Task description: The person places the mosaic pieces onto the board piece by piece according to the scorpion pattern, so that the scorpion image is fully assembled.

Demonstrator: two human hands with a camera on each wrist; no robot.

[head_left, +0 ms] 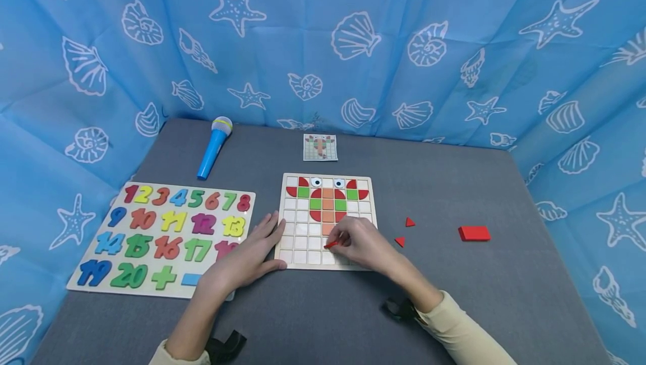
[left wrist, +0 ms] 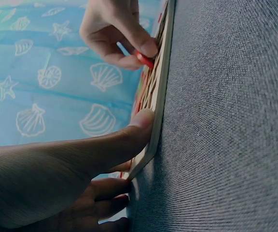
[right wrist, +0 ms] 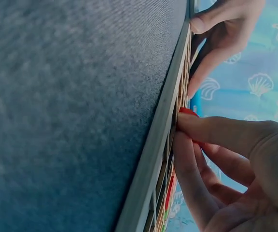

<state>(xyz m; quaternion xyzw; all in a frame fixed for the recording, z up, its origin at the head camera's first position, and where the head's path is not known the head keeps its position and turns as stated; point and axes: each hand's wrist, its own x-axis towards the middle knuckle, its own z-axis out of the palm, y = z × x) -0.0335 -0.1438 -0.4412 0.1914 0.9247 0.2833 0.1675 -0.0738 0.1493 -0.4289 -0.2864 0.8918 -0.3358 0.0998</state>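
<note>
A square wooden grid board [head_left: 301, 243] lies on the table, with red, green and orange tiles and two eye pieces set in its upper squares. My left hand [head_left: 257, 250] rests along its left edge, the thumb [left wrist: 144, 119] pressing the near corner and the other fingers fairly straight. Over the lower right squares, my right hand [head_left: 360, 241] pinches a small red tile [head_left: 331, 244] between thumb and fingertips; its full shape is hidden. Two red triangle tiles [head_left: 410, 222] lie right of the board. Behind the board is a small picture card [head_left: 320, 147] with a similar pattern.
A number puzzle board [head_left: 174, 267] with coloured numerals lies at the left, partly under my left forearm. Beyond it is a blue toy microphone [head_left: 214, 149]. Farther right sits a red rectangular block [head_left: 474, 234]. A blue shell-patterned curtain [head_left: 323, 45] surrounds the table.
</note>
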